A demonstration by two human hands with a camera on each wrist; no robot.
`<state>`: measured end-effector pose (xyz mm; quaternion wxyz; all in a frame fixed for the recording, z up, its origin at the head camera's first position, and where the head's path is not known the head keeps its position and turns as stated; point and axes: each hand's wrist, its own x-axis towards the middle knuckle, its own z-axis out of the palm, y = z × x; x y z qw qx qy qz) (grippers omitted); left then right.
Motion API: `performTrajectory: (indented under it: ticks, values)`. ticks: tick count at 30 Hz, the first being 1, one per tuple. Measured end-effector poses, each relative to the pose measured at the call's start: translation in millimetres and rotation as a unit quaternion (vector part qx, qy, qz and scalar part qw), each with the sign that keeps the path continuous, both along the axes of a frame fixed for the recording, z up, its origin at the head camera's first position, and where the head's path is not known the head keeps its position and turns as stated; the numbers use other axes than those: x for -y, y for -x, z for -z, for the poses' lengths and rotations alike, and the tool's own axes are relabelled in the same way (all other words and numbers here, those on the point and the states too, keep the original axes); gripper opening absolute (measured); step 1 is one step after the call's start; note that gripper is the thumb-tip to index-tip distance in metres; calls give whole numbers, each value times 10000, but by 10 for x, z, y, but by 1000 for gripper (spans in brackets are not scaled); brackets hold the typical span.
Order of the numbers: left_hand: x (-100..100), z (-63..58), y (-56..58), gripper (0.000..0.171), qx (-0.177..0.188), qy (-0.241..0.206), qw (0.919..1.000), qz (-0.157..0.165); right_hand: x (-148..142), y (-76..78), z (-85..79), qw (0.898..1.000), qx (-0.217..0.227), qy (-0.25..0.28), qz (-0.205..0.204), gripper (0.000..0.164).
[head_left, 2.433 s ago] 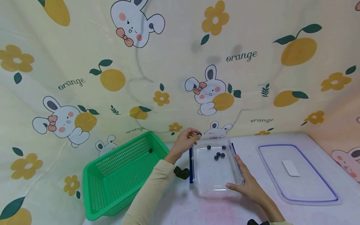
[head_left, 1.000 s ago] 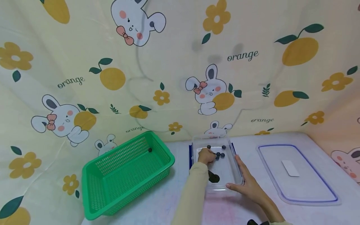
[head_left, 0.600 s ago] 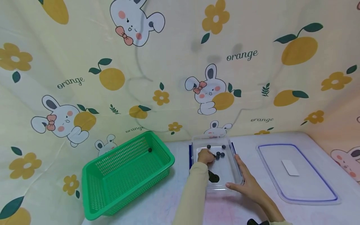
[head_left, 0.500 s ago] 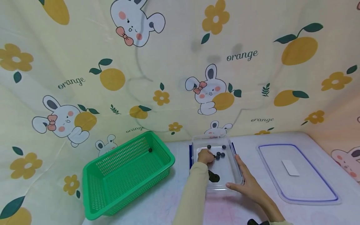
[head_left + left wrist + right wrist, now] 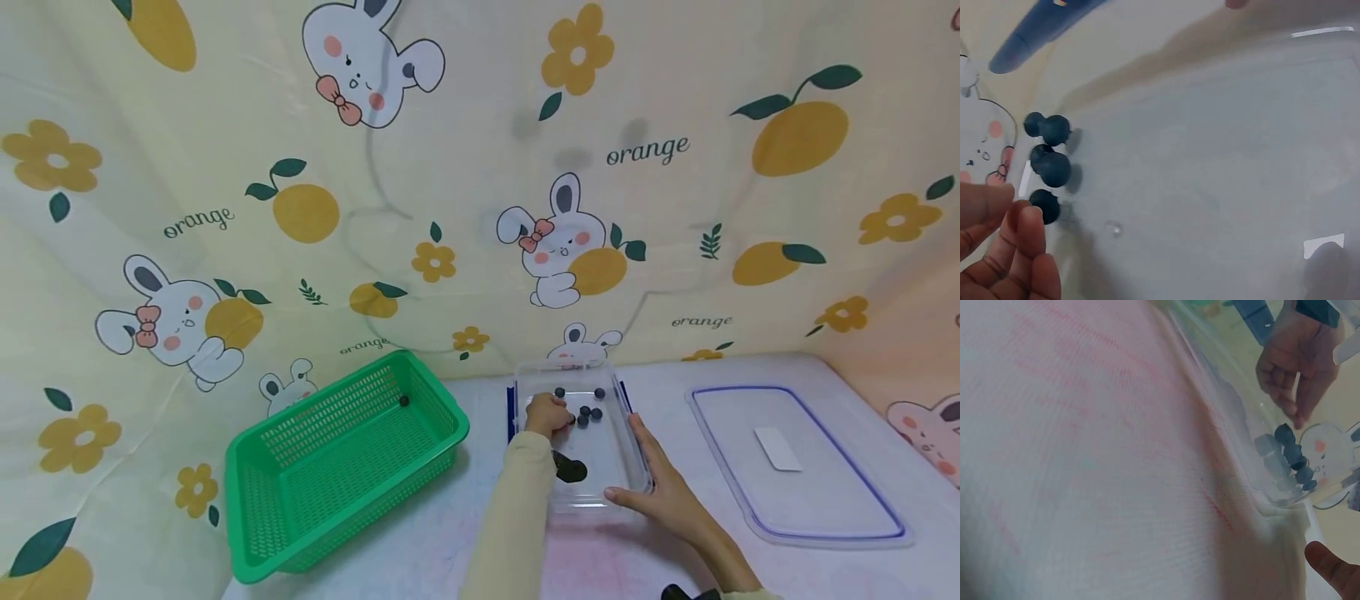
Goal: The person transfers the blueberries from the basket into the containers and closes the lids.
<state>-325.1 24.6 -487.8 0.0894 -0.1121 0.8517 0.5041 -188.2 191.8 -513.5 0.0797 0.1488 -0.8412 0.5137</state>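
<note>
My left hand [image 5: 547, 415] reaches down into a clear plastic container [image 5: 603, 487]. In the left wrist view, its thumb and fingers are drawn near each other, and a blueberry [image 5: 1045, 206] lies just past the fingertips, not between them. Beside it, more blueberries [image 5: 585, 411] form a loose cluster on the container's floor, with a blueberry [image 5: 560, 392] and another [image 5: 599, 393] farther back. My right hand [image 5: 663, 492] rests against the container's near right corner, fingers along the side wall and thumb at the front. Only its thumb [image 5: 1235, 3] or fingertip shows faintly in the left wrist view.
On the left stands a green perforated basket [image 5: 243, 500] with one blueberry [image 5: 404, 401] in its far corner. A clear lid with a blue seal [image 5: 817, 500] lies on the right, a white label on it. A printed cloth [image 5: 450, 167] hangs behind the table.
My left hand brought a blueberry from over the container's far left rim down inside, then stayed nearly still. Its fingertips now sit slightly left of the berry. My right hand has not moved.
</note>
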Motion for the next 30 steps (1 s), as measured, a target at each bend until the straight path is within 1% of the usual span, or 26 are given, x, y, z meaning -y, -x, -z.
performTrajectory:
  ticks: [1, 3, 6, 10, 13, 17, 24, 28, 30]
  values:
    - [1, -4, 14, 12, 66, -195, 9998, -23, -3, 2, 4, 10000, 13, -14, 4, 111]
    - [13, -42, 22, 16, 75, -559, 9984, 32, -8, 5, 6, 10000, 32, -50, 15, 111]
    - [39, -150, 2, 22, 48, -1060, 9943, 134, -15, 16, 8, 9999, 68, -91, 40, 111]
    - [90, -326, -40, 21, -75, -1497, 9884, 262, -10, 19, 2, 9999, 73, -127, 62, 111]
    - [149, -438, -55, 18, -173, -1744, 9834, 467, -1, 13, -5, 9998, 85, -135, 68, 111]
    - [241, -557, -64, 17, -310, -1952, 9770, 804, 6, 11, -14, 9998, 139, -127, 49, 111]
    - [401, -742, -94, 18, -500, -2116, 9693, 1150, 9, 16, -11, 9997, 158, -167, 89, 111]
    - [533, -869, -132, 22, -646, -2143, 9635, 1471, 8, 12, -7, 9996, 177, -178, 96, 111]
    - [603, -933, -155, 23, -768, -2097, 9620, 1570, 6, 14, -4, 9996, 177, -187, 97, 111]
